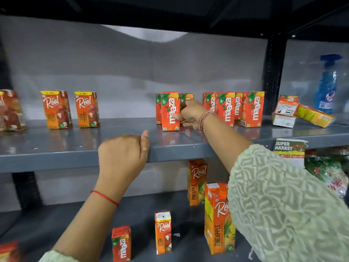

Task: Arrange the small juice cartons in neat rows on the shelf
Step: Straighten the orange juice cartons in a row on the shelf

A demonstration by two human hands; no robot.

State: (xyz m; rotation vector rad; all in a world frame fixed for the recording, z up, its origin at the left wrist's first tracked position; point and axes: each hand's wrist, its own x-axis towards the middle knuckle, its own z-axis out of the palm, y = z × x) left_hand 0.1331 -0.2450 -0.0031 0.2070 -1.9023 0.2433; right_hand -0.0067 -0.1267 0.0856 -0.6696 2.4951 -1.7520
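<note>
your right hand (188,114) pinches the front mango carton (170,111) to square it with the row, while your left hand (122,152), loosely curled and empty, steadies on the shelf (75,154) edge.

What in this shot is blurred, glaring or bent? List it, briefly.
Head view: the spray bottle and the far-left carton are smeared; the shelf bows from the wide lens and mirrors the cartons; the right hand on the Maaza carton is soft.
</note>
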